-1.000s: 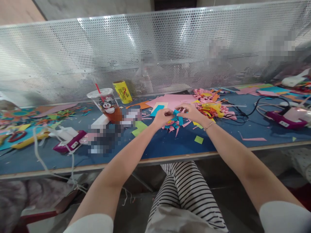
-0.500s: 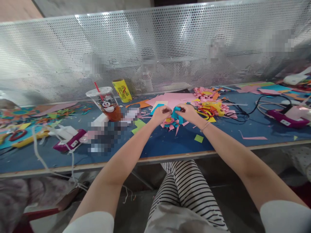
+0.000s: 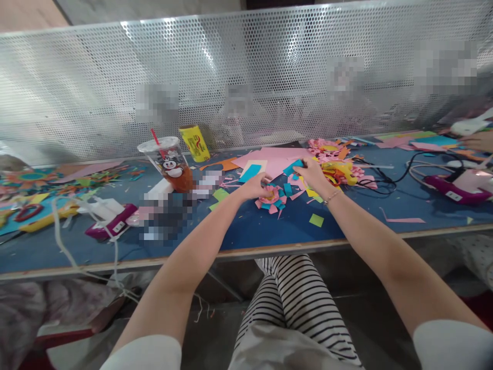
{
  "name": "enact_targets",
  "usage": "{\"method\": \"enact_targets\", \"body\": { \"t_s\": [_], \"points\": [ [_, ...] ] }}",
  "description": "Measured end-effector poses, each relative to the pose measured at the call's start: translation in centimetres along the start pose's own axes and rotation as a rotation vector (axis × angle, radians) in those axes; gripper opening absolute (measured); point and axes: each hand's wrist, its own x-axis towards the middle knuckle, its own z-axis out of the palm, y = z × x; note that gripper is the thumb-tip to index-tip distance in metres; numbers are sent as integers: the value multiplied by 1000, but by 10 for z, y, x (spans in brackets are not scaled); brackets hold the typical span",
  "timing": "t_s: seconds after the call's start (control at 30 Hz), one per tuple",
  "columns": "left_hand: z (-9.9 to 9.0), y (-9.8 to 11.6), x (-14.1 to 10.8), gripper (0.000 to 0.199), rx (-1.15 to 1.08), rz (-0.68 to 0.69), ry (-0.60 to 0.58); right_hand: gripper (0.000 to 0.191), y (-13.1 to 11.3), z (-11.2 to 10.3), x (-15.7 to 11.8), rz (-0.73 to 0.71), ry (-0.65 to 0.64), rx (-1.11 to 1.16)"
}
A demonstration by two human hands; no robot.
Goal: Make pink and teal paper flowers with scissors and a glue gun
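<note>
A pink and blue paper flower (image 3: 270,199) with a yellow middle lies on the blue table. My left hand (image 3: 254,188) is at its upper left edge, fingers apart and curved; whether they touch the petals is hard to make out. Farther right, my right hand (image 3: 313,174) pinches a blue piece of paper (image 3: 292,167) between thumb and fingers, just above the table. A small curled blue paper strip (image 3: 287,189) sits between the hands, beside the flower. Behind my left hand, another blue paper piece (image 3: 252,172) rests on a cream sheet.
A drink cup (image 3: 173,167) with a red straw and a yellow packet (image 3: 195,144) stand to the left. Right of my hands are a yellow glue gun (image 3: 341,171), pink paper flowers (image 3: 327,147) and black cables. Purple power strips (image 3: 456,191) lie at both sides.
My hands have moved apart. The right one has shifted right with a blue paper piece, and the left has come slightly lower, leaving the flower in fuller view.
</note>
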Motion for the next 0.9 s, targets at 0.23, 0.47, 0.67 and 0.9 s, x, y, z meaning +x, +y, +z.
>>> {"method": "enact_targets", "body": {
  "t_s": [0.23, 0.47, 0.67, 0.9],
  "points": [
    [-6, 7, -5, 49, -24, 23, -12, 10, 7, -1, 5, 11, 39, 70],
    [-9, 8, -5, 62, -289, -52, -54, 11, -8, -3, -3, 95, 68, 106],
    [-7, 12, -3, 46, -442, -44, -95, 13, 2, 0, 4, 70, 62, 193],
    [-8, 23, -11, 45, -413, -216, -214, 14, 4, -2, 4, 80, 61, 233]
  ]
}}
